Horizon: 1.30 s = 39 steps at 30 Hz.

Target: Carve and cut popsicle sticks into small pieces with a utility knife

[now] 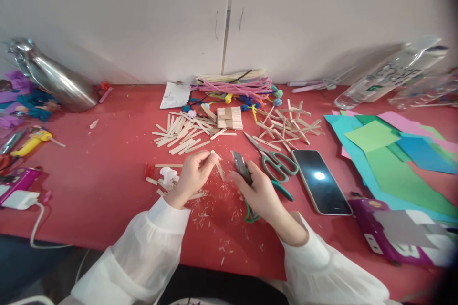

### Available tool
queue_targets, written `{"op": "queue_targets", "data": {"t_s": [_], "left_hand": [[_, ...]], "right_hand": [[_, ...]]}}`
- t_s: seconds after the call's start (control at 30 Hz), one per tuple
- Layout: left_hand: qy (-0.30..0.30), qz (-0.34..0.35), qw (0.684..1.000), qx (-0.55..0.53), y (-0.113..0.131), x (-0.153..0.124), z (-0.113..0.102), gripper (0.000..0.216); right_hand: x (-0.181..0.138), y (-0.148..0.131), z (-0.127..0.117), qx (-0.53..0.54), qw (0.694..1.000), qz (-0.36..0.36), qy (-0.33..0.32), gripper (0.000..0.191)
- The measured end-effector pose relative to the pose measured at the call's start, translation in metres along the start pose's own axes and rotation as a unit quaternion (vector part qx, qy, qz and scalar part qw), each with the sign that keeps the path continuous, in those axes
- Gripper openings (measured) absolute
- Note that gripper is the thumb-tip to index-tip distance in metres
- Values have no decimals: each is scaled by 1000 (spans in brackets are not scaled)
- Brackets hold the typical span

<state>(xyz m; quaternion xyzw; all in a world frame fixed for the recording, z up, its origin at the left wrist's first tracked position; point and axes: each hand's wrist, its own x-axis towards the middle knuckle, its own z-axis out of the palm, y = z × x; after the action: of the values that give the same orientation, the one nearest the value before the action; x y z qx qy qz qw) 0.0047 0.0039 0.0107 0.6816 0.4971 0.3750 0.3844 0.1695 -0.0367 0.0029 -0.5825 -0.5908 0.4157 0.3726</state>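
My left hand point(193, 174) is closed in a pinch on a short wooden craft stick point(218, 166), which slants down towards the middle. My right hand point(259, 193) is wrapped round a utility knife point(240, 167) with a grey blade end and a green handle showing below the palm. The knife's tip is close to the stick, a little to its right. Wood shavings point(211, 209) are scattered on the red table point(107, 162) under and between both hands. Both arms wear white sleeves.
Green-handled scissors point(275, 159) and a phone point(320, 181) lie right of my right hand. Piles of craft sticks point(182, 133), a stick panel point(229, 117), pipe cleaners point(236, 86), coloured paper point(390, 152), a metal jug point(53, 76), a glue gun point(30, 143) and a plastic bottle point(386, 74) surround them.
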Motion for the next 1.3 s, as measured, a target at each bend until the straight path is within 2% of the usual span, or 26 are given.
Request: {"op": "queue_targets", "data": {"t_s": [0.07, 0.13, 0.27, 0.43, 0.6, 0.83, 1.17, 1.3], "left_hand": [[8, 31, 998, 62, -2, 1, 0, 38], [7, 49, 994, 100, -3, 2, 1, 41], [-1, 61, 989, 132, -4, 2, 3, 40], [-12, 63, 989, 132, -3, 0, 5, 38], [-14, 65, 988, 137, -2, 0, 5, 38], [-6, 75, 988, 136, 0, -1, 7, 39], [-8, 82, 987, 140, 0, -2, 8, 38], [-10, 82, 986, 144, 0, -2, 8, 38]], "right_hand": [[-3, -1, -1, -83, 994, -64, -10, 11], [-6, -2, -1, -156, 982, -95, -38, 13], [-10, 1, 2, -274, 952, -103, -87, 17], [-11, 4, 5, -350, 927, -105, -81, 16], [-11, 0, 6, -376, 919, -79, -89, 16], [-13, 1, 8, -374, 919, -90, -86, 20], [-12, 0, 12, -414, 901, -93, -95, 31], [-13, -7, 13, -443, 886, -69, -119, 33]]}}
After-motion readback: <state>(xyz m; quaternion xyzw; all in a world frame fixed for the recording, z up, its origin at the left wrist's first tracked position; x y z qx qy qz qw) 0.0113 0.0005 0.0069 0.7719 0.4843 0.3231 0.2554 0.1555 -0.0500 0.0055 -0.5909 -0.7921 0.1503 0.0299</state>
